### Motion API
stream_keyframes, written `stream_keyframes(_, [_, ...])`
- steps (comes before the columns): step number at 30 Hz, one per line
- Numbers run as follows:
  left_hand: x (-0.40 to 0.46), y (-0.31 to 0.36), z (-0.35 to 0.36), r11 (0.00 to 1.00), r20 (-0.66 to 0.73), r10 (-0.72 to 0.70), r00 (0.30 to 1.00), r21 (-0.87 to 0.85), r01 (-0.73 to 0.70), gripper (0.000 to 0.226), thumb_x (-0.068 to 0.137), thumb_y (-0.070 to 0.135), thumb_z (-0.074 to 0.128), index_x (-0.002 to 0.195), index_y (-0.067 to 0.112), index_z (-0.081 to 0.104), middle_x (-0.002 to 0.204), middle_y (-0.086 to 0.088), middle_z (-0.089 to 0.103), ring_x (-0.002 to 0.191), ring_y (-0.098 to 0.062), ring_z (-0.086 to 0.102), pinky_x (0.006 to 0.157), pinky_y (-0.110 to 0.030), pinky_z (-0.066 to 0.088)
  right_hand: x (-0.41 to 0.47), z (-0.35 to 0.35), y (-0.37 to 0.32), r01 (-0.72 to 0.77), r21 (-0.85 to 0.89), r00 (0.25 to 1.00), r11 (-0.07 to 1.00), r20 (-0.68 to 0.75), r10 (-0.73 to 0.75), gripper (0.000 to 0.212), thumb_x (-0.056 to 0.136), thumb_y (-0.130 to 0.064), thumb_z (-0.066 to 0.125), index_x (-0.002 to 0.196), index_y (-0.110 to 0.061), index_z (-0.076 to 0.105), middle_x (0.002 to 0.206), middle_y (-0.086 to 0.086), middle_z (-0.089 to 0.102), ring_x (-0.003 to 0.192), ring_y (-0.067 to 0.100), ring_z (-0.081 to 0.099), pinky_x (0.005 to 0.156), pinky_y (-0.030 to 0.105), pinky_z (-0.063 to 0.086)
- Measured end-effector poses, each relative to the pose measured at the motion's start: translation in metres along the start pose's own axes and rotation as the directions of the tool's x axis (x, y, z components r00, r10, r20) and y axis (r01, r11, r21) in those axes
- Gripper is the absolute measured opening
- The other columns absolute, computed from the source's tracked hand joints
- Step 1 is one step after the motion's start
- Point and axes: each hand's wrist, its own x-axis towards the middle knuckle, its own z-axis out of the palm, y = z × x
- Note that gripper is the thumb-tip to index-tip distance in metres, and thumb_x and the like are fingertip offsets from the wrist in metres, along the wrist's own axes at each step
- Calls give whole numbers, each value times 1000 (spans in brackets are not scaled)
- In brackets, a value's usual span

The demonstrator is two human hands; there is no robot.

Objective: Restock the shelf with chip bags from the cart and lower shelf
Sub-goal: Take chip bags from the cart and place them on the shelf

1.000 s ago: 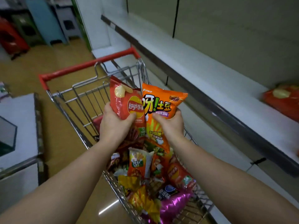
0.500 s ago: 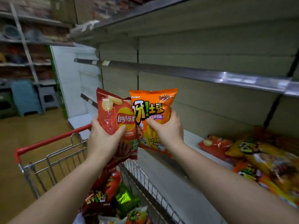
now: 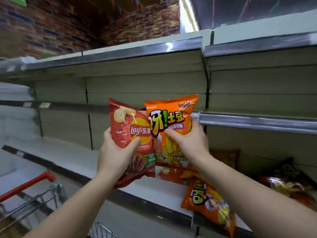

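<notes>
- Head view: the left hand (image 3: 114,158) has its grip clenched around a red Lay's bag (image 3: 132,134), held upright in front of the shelf (image 3: 72,152).
- The right hand (image 3: 190,143) grasps an orange chip bag (image 3: 171,117), touching the red one.
- More bags (image 3: 207,201) lie on the shelf at right; the cart (image 3: 25,186) stands lower left.

We stand in a shop aisle: long metal shelves (image 3: 137,50) with price rails, snack bags (image 3: 208,201) lying below them, a red-handled cart (image 3: 27,186) beneath.
</notes>
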Motion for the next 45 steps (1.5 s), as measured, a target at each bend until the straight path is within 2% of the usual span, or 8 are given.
stream_keyframes(4, [11, 22, 15, 996, 125, 69, 990, -62, -61, 72, 78, 37, 74, 137, 21, 36, 108, 6, 53, 99, -18, 55, 87, -34, 46, -1, -34, -13, -31, -43, 990, 999, -141, 24, 60, 68, -47, 75, 120, -26, 53, 114, 0, 60, 105, 20, 58, 94, 45, 48])
stream_keyframes(10, [11, 54, 48, 971, 296, 179, 938, -205, -120, 73, 77, 36, 75, 137, 20, 37, 107, 6, 53, 101, -18, 54, 86, -29, 41, -20, -90, -32, -78, -155, 942, 985, -335, 21, 65, 70, -46, 75, 125, -24, 48, 117, -1, 59, 106, 18, 57, 94, 41, 47])
stream_keyframes(15, [-11, 83, 82, 941, 436, 259, 862, -317, -123, 72, 78, 36, 74, 137, 19, 37, 106, 6, 53, 99, -17, 53, 83, -28, 39, -47, -138, -43, -145, -216, 875, 966, -483, 23, 50, 70, -42, 76, 109, -30, 46, 114, 0, 59, 104, 17, 57, 93, 39, 47])
stream_keyframes(23, [-75, 129, 138, 889, 610, 365, 703, -454, -68, 71, 77, 34, 75, 136, 18, 38, 105, 6, 52, 96, -15, 52, 83, -30, 41, -102, -220, -45, -305, -274, 739, 912, -672, 45, 54, 68, -47, 75, 112, -28, 49, 112, -2, 59, 104, 17, 57, 95, 43, 46])
stream_keyframes(30, [-144, 176, 177, 862, 679, 409, 609, -507, -13, 73, 78, 35, 74, 137, 19, 37, 110, 4, 53, 96, -15, 51, 82, -30, 41, -144, -303, -43, -371, -282, 665, 885, -746, 41, 56, 71, -44, 74, 119, -25, 51, 114, -1, 59, 102, 17, 57, 89, 34, 45])
stream_keyframes(34, [-185, 205, 203, 858, 681, 413, 604, -513, -9, 71, 78, 35, 74, 136, 19, 37, 108, 5, 53, 98, -16, 54, 82, -29, 41, -159, -357, -34, -386, -277, 654, 880, -755, 49, 56, 70, -46, 75, 117, -25, 52, 113, 0, 60, 104, 20, 57, 94, 40, 46])
stream_keyframes(40, [-241, 251, 245, 869, 675, 377, 634, -495, 12, 70, 77, 35, 74, 135, 19, 39, 109, 3, 55, 96, -15, 53, 83, -31, 42, -167, -448, -15, -356, -246, 696, 902, -713, 80, 52, 71, -45, 75, 113, -25, 53, 106, -2, 64, 99, 19, 61, 93, 43, 48])
stream_keyframes(45, [-263, 281, 275, 880, 663, 340, 667, -475, 24, 68, 75, 35, 77, 131, 22, 42, 103, 6, 58, 97, -19, 58, 88, -35, 47, -151, -516, 3, -310, -179, 722, 934, -684, 109, 49, 57, -55, 77, 94, -33, 55, 100, -3, 67, 96, 23, 64, 90, 49, 50])
